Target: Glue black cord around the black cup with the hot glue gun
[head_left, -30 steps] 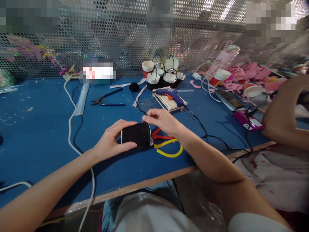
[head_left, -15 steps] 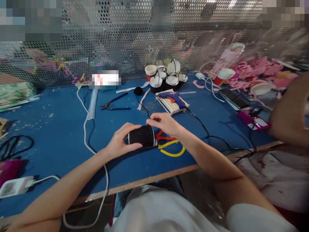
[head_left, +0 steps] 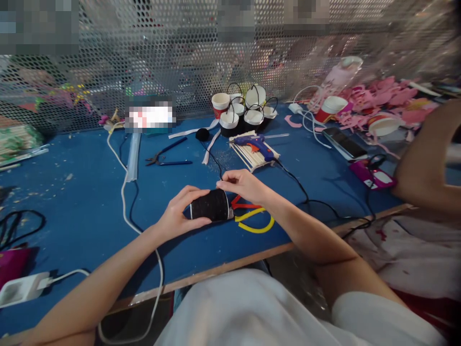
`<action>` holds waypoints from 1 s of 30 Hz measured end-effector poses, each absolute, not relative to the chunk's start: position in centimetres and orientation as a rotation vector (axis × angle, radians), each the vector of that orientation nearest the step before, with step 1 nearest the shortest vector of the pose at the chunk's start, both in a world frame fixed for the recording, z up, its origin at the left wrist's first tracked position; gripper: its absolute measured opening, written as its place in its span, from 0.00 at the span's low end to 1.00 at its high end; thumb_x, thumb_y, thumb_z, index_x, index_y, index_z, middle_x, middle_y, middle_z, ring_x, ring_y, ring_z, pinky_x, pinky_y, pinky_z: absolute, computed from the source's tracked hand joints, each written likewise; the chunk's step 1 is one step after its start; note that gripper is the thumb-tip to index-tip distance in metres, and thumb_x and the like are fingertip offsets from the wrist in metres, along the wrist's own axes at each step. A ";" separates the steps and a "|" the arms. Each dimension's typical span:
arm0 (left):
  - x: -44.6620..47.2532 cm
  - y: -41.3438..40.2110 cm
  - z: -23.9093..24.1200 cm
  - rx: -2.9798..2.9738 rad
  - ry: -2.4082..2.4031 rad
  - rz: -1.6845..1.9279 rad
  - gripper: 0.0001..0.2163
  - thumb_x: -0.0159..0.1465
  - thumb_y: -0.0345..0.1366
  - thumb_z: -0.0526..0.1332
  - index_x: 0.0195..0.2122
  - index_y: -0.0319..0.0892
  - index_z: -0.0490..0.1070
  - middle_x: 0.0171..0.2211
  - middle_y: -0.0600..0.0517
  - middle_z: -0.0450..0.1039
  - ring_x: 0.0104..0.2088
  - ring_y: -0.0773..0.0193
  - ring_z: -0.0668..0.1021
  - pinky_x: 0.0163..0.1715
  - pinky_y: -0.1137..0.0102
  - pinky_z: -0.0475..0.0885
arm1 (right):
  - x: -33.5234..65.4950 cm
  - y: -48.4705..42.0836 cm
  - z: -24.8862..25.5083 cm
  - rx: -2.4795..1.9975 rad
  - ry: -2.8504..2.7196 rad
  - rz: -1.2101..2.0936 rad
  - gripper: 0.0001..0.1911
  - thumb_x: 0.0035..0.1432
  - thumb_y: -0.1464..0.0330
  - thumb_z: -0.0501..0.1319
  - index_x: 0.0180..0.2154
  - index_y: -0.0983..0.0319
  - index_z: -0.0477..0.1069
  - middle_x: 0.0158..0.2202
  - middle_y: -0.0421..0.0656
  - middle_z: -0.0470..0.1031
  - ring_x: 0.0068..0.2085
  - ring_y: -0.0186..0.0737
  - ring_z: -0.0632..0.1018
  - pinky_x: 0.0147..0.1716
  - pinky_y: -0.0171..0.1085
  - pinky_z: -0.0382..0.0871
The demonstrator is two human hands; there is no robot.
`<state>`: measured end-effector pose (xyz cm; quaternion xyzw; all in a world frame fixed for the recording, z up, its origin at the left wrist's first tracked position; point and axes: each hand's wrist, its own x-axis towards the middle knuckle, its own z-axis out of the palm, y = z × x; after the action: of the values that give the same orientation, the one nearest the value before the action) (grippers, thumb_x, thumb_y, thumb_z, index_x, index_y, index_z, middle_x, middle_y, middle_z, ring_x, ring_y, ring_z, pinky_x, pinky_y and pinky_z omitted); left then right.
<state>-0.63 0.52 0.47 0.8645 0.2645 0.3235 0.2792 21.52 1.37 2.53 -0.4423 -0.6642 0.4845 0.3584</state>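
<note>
A black-covered cup (head_left: 210,205) with pale rims lies on its side, and my left hand (head_left: 175,214) is wrapped around its left end, fingers over the top and thumb below. At the cup's upper right edge, my right hand (head_left: 242,185) pinches a thin black cord (head_left: 217,162). That cord runs back to a small black ball of cord (head_left: 202,135). Scissors with a yellow and red handle (head_left: 256,229) rest just right of the cup, under my right wrist; their blades are mostly hidden.
A blue glue gun (head_left: 264,148) lies on a bundle of pale sticks (head_left: 248,157). Several black-covered cups with cord loops (head_left: 229,126) stand behind. Pliers (head_left: 173,162) are left of the ball. A white cable (head_left: 124,202) crosses the left side; another person's arm (head_left: 425,154) rests at right.
The view has shifted slightly. My left hand keeps its hold on the cup and my right hand keeps its pinch on the cord, with hardly any movement.
</note>
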 end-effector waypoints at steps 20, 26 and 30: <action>0.1 0.4 -1.0 2.057 0.888 0.947 0.30 0.54 0.39 0.64 0.56 0.45 0.54 0.51 0.44 0.61 0.50 0.55 0.68 0.47 0.59 0.67 | 20.4 -1.0 4.4 -1.224 -2.017 1.053 0.12 0.52 0.61 0.57 0.26 0.63 0.64 0.23 0.36 0.64 0.24 0.29 0.64 0.24 0.31 0.56; -0.8 1.1 0.3 2.079 0.724 0.912 0.29 0.60 0.43 0.56 0.61 0.46 0.47 0.57 0.41 0.53 0.53 0.55 0.65 0.51 0.58 0.64 | 19.8 -1.7 4.1 -0.990 -2.361 0.810 0.12 0.52 0.69 0.56 0.21 0.61 0.55 0.22 0.36 0.58 0.27 0.31 0.62 0.28 0.33 0.55; -1.2 1.6 1.5 2.281 0.679 0.844 0.18 0.64 0.43 0.50 0.54 0.44 0.61 0.59 0.43 0.53 0.59 0.53 0.57 0.57 0.54 0.54 | 19.9 -1.9 4.2 -0.857 -2.421 0.900 0.14 0.51 0.69 0.57 0.20 0.60 0.53 0.22 0.36 0.57 0.28 0.32 0.62 0.29 0.33 0.56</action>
<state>-1.19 1.58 1.50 0.8607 0.2561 0.3184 0.3036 19.94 -1.90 4.19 -0.3079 -0.8701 0.3233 0.2088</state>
